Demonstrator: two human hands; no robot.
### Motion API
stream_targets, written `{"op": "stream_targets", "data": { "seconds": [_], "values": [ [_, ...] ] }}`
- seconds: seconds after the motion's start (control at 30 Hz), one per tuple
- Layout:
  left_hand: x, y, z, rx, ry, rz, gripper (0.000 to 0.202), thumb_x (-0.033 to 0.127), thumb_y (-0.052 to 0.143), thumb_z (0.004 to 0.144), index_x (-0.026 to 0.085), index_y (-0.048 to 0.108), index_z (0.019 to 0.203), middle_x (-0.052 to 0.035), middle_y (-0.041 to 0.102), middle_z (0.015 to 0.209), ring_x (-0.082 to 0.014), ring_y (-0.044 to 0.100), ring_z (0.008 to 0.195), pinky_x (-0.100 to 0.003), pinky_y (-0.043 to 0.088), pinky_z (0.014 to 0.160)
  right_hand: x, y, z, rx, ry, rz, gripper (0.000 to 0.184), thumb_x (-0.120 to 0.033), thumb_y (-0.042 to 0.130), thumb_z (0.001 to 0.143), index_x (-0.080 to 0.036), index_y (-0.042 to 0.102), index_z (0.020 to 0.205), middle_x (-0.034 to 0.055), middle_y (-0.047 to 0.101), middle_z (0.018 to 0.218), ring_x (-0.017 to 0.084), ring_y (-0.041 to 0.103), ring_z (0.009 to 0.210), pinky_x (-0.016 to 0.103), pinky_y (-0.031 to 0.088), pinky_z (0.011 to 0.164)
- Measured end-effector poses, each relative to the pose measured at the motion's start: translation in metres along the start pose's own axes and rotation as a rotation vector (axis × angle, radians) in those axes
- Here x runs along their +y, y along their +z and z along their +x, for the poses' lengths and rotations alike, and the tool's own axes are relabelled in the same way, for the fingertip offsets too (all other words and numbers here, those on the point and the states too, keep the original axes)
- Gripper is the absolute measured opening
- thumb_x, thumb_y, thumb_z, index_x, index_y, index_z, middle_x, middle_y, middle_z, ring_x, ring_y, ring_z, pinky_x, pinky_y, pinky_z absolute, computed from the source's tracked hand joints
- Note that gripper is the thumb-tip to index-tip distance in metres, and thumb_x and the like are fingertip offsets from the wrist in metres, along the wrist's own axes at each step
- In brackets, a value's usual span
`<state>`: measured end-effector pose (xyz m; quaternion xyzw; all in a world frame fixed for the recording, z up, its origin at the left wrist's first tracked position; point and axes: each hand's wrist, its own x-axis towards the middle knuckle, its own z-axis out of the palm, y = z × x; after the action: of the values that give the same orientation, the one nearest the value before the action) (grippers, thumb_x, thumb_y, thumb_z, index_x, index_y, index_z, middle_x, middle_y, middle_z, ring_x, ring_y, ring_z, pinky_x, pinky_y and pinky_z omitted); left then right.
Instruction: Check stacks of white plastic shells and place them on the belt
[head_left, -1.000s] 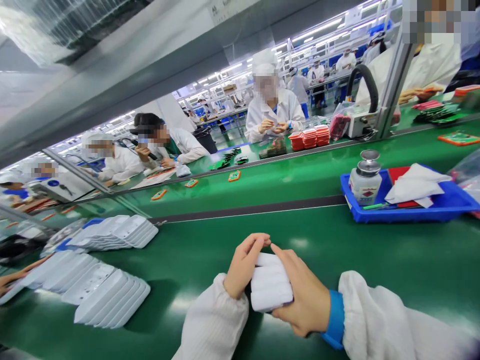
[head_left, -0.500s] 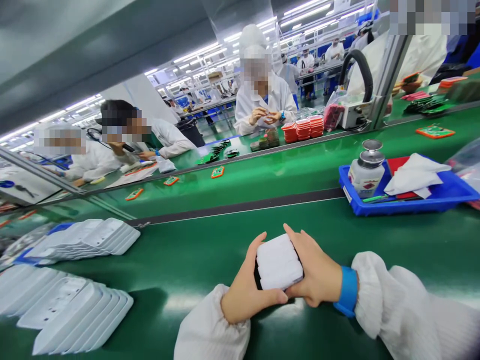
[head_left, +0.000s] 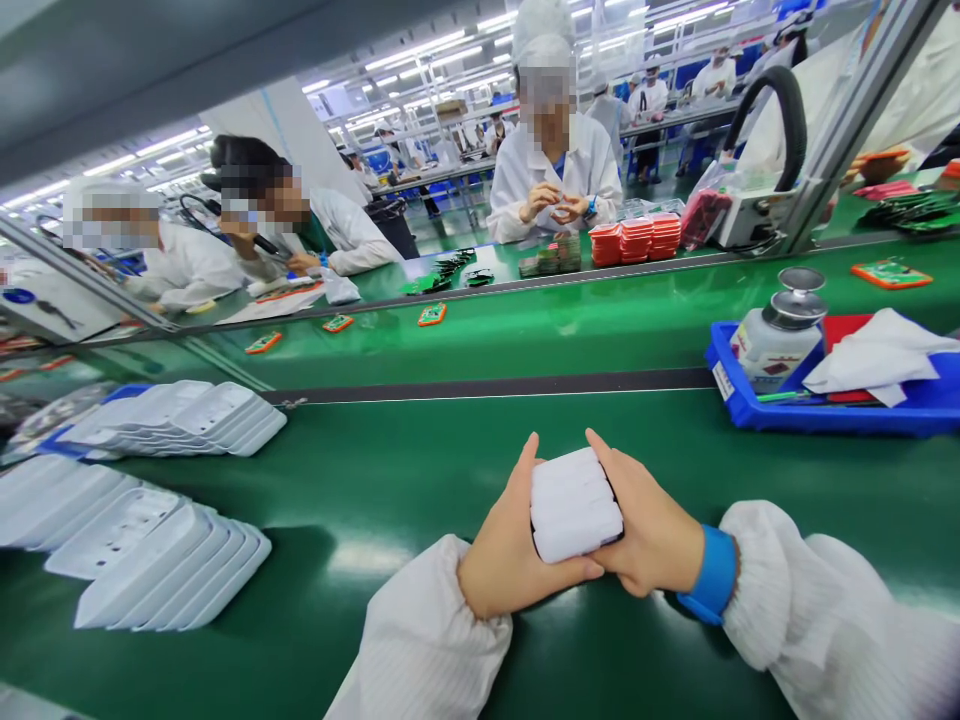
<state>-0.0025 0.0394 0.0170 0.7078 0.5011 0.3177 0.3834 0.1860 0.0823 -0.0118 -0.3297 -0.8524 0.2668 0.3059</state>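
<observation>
Both hands clasp a stack of white plastic covers (head_left: 574, 503). The left hand (head_left: 510, 545) grips one side, fingers curled beneath. The right hand (head_left: 651, 532) presses the opposite side.

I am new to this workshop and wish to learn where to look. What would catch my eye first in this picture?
First, in the lower middle, the left hand and the right hand clasp a stack of white pieces from both sides over the green belt. At the lower left, white moulded trays lie fanned out, overlapping. At the right edge, a blue tray holds a metal-capped bottle and white cloths.
</observation>
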Motion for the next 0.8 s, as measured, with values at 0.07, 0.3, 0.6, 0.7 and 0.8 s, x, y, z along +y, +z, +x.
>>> {"op": "stream_targets", "data": {
  "seconds": [0.07, 0.3, 0.6, 0.7, 0.8],
  "values": [
    [-0.0005, 0.0008, -0.0004, 0.001, 0.017, 0.005, 0.124, 0.040, 0.079, 0.063, 0.023, -0.015, 0.142, -0.0122, 0.043, 0.136, -0.0265, 0.043, 0.124, -0.045, 0.033, 0.105, 0.0005, 0.0000, 0.0001, 0.003, -0.007, -0.004, 0.130, -0.004, 0.071, 0.046, -0.022, -0.012, 0.144, 0.0133, 0.040, 0.118, 0.034, 0.043, 0.105, 0.051, 0.035, 0.093],
    [-0.0022, -0.0007, -0.0008, 0.031, 0.031, 0.105, 0.118, 0.044, 0.077, 0.063, 0.025, -0.006, 0.144, -0.0134, 0.039, 0.134, -0.0288, 0.043, 0.122, -0.048, 0.036, 0.102, -0.0002, -0.0007, -0.0015, -0.013, 0.015, -0.016, 0.133, -0.004, 0.074, 0.045, -0.022, -0.013, 0.144, 0.0150, 0.039, 0.119, 0.036, 0.043, 0.105, 0.051, 0.037, 0.091],
    [0.0006, -0.0019, -0.0011, 0.044, 0.088, 0.183, 0.098, 0.046, 0.077, 0.062, 0.022, 0.021, 0.140, -0.0138, 0.039, 0.131, -0.0282, 0.045, 0.119, -0.045, 0.039, 0.100, -0.0004, -0.0019, -0.0019, -0.019, 0.011, -0.024, 0.134, -0.003, 0.076, 0.044, -0.023, -0.012, 0.143, 0.0162, 0.037, 0.121, 0.037, 0.044, 0.106, 0.053, 0.038, 0.089],
    [0.0016, 0.0001, -0.0017, 0.061, 0.026, 0.162, 0.111, 0.048, 0.076, 0.062, 0.019, 0.007, 0.143, -0.0153, 0.039, 0.134, -0.0287, 0.042, 0.123, -0.046, 0.036, 0.103, -0.0014, -0.0021, -0.0015, -0.020, 0.016, -0.022, 0.134, -0.002, 0.076, 0.043, -0.023, -0.011, 0.143, 0.0155, 0.039, 0.118, 0.036, 0.045, 0.103, 0.053, 0.039, 0.088],
    [0.0016, 0.0020, -0.0016, 0.069, -0.001, 0.117, 0.119, 0.046, 0.077, 0.061, 0.019, -0.004, 0.144, -0.0144, 0.041, 0.133, -0.0280, 0.044, 0.122, -0.045, 0.037, 0.103, -0.0022, -0.0017, -0.0019, -0.010, 0.029, 0.009, 0.134, -0.001, 0.074, 0.043, -0.023, -0.011, 0.144, 0.0150, 0.038, 0.120, 0.036, 0.045, 0.104, 0.053, 0.039, 0.089]
  ]
}}
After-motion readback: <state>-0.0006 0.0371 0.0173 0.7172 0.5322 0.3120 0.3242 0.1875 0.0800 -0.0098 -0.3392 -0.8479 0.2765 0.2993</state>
